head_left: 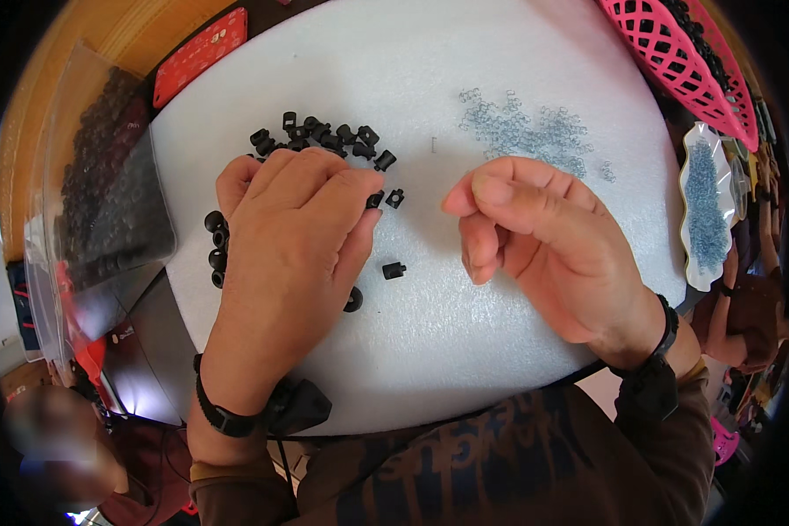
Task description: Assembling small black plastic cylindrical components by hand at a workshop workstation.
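My left hand [294, 210] bends down over a loose pile of small black plastic parts [320, 131] that look like cord-lock pieces. Between its index finger and thumb shows one black part [374, 201]; the other fingertips are hidden under the hand. My right hand [543, 237] is held above the white foam sheet [465, 342], fingers curled and thumb pressed to the index finger. Whatever that pinch holds is too small to make out. Beyond it lie many tiny bluish metal springs [535, 131], with a single one [434, 145] apart. A lone black part [394, 271] sits between my hands.
At the left stands a clear plastic bin [162, 193] full of black parts. A red flat case [202, 57] lies at the far left edge. On the right are a pink lattice basket [675, 61] and a wavy white dish [697, 276] of springs. Another person [140, 469] is at lower left.
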Action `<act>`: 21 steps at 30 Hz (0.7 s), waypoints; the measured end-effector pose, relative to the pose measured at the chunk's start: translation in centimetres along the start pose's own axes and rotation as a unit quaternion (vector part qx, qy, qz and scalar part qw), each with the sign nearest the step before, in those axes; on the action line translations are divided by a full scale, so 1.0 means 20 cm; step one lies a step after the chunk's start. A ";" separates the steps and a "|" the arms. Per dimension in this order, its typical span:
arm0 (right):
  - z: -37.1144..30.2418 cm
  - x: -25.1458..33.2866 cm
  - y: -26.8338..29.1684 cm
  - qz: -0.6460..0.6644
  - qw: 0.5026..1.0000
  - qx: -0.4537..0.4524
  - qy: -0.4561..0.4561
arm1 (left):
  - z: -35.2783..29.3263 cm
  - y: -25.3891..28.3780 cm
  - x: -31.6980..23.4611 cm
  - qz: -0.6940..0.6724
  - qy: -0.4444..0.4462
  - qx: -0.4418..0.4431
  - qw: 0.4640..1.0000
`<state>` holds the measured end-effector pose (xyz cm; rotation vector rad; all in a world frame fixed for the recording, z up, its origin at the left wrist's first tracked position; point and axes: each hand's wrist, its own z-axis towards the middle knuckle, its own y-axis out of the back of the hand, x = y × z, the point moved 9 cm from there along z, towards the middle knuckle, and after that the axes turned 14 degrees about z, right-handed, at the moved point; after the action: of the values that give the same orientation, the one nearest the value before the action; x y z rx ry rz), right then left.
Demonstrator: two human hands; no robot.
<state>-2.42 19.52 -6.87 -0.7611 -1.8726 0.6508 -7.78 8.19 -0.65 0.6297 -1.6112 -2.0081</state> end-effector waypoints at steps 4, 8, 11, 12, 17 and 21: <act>-0.01 0.00 -0.01 0.007 1.000 0.010 0.001 | 0.00 -0.01 0.01 -0.024 0.015 0.013 0.999; -0.02 0.01 -0.03 -0.008 1.000 0.026 0.002 | -0.01 0.03 -0.02 -0.013 -0.001 -0.006 1.000; -0.02 -0.01 -0.03 -0.002 0.999 0.032 -0.002 | 0.00 0.04 -0.04 -0.006 -0.002 -0.001 1.000; -0.02 -0.02 -0.03 0.005 0.999 0.032 -0.003 | 0.01 0.05 -0.03 0.002 -0.001 -0.020 1.000; -0.04 -0.03 -0.05 -0.012 0.998 0.055 -0.004 | 0.08 0.06 -0.03 0.028 -0.002 -0.064 0.998; -0.05 -0.03 -0.05 -0.004 0.998 0.060 -0.001 | 0.14 0.01 -0.08 0.084 -0.028 -0.040 0.995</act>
<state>-1.54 18.57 -6.17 -0.6749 -1.8206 0.7510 -8.30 11.32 0.19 0.3990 -1.5526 -1.9706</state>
